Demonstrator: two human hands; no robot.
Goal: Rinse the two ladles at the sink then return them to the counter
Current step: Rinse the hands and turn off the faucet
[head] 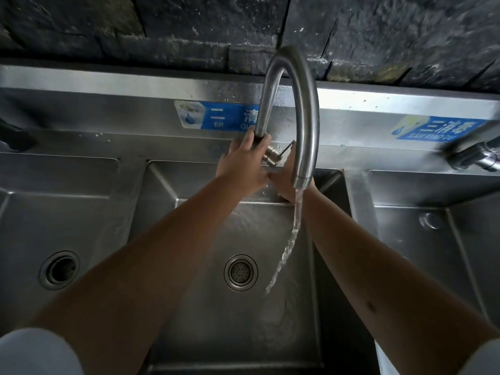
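No ladle shows in the head view. A curved steel faucet arches over the middle sink basin. My left hand is wrapped around the foot of the faucet's neck. My right hand sits just right of it, below the small lever, and the spout largely hides it, so its grip is unclear. A stream of water runs from the spout and lands right of the drain.
A left basin with an open drain hole and a right basin flank the middle one. Another tap juts in at the right edge. Blue labels are stuck on the steel backsplash under a dark stone wall.
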